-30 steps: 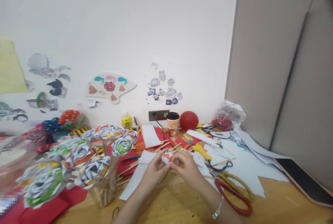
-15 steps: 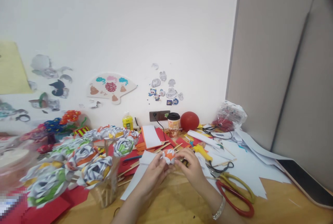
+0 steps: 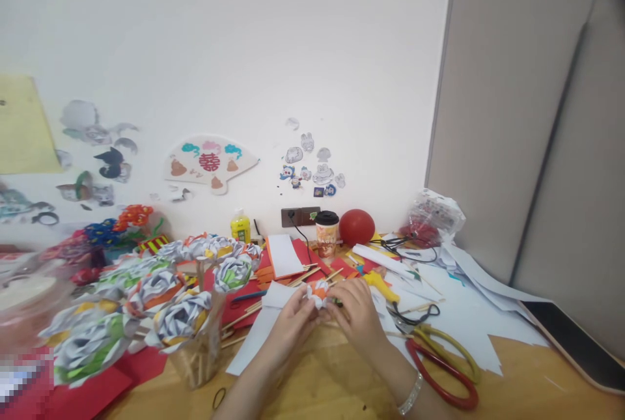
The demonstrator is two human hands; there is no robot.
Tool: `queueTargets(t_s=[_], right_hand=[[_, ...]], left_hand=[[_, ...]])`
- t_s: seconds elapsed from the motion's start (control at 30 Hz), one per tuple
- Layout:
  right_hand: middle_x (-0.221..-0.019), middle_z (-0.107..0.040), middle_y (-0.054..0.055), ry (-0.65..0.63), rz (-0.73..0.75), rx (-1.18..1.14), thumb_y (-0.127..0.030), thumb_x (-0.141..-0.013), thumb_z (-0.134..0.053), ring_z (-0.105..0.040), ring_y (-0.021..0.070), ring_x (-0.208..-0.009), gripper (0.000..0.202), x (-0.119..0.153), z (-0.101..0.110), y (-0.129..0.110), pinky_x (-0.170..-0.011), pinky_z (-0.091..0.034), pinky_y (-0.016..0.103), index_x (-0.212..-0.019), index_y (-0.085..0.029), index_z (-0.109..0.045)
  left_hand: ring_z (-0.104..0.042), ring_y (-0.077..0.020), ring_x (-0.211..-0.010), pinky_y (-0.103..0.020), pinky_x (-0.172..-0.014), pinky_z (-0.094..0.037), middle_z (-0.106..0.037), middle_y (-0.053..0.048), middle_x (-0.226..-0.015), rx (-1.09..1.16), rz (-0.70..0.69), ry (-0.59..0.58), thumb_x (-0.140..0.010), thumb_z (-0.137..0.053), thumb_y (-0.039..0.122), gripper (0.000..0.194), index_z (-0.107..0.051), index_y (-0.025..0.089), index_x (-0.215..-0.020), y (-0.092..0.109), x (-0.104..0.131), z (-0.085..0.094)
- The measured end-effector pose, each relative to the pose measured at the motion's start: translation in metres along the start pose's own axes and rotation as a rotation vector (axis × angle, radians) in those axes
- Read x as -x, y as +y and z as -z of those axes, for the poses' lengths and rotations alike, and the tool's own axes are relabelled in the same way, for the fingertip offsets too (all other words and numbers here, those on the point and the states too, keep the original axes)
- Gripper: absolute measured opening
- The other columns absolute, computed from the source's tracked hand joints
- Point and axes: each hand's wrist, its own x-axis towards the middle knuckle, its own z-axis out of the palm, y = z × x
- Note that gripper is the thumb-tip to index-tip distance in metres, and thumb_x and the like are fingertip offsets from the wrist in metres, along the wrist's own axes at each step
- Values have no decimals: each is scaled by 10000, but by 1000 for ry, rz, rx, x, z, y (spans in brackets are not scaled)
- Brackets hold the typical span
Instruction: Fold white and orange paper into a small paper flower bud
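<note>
- Our fingers (image 3: pixel 312 306) of both hands pinch a paper flower (image 3: pixel 317 292).
- Red-handled scissors (image 3: pixel 442 368) lie right; paper roses (image 3: pixel 180 316) crowd left.
- The flower's underside stays hidden.

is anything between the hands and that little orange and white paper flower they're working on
Nothing visible: the left hand and right hand both grip the paper flower directly, fingers on either side.

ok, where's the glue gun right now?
In the head view, the yellow glue gun lies on the table right of centre, just beyond the right hand, with the scissors nearer the camera and the red ball behind it.
</note>
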Motion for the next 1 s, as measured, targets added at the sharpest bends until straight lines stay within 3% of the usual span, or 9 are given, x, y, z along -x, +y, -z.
queueTargets(t_s=[0.13,0.33,0.5,0.6,0.8,1.0], right_hand=[[-769,-604,42,-15,9,-18,-210,-870,-426,-501,190,-740,150,-3,1,0,-681,-363,327,-793,-203,-554],[-716,-597,53,28,141,74,-162,-877,-395,-497,181,-677,203,-1,-1,1,-630,-379,308,-760,-188,-559],[-797,-621,49,48,-4,-176,-189,-876,-434,-528,180,-745,149,-1,1,2,-659,-417,306,-879,-195,-583],[-773,-623,36,69,-71,-265,-217,-867,-474,-537,178,-742,132,-3,0,4,-662,-418,306,-845,-207,-604],[-745,-596,25,83,-110,-327,-233,-813,-562,-530,183,-752,83,-4,-3,4,-680,-408,313,-739,-204,-588],[-764,-579,32,9,-90,-323,-199,-815,-543,-518,182,-766,92,-4,-3,4,-680,-411,311,-723,-197,-558]], left_hand=[[-604,-151,-738,-325,-793,-453,-623,-21,-811,-45,16,-20,-691,-674,352,342,-537,184,-957,-1,-1,-1],[-599,-161,-753,-333,-804,-436,-626,-20,-814,-34,26,25,-672,-689,343,390,-537,187,-995,-6,-4,3],[-607,-151,-747,-325,-808,-427,-625,-18,-823,22,15,-46,-728,-647,315,264,-529,189,-927,-1,-1,3],[-608,-147,-744,-325,-816,-424,-625,-18,-831,27,15,-57,-717,-661,317,271,-525,189,-913,3,0,1],[-613,-147,-742,-315,-804,-425,-631,-17,-801,27,13,-69,-726,-654,316,259,-513,189,-902,3,-1,2],[-603,-135,-728,-291,-768,-437,-626,-15,-788,83,15,-45,-726,-659,288,260,-520,183,-919,3,2,-2]])
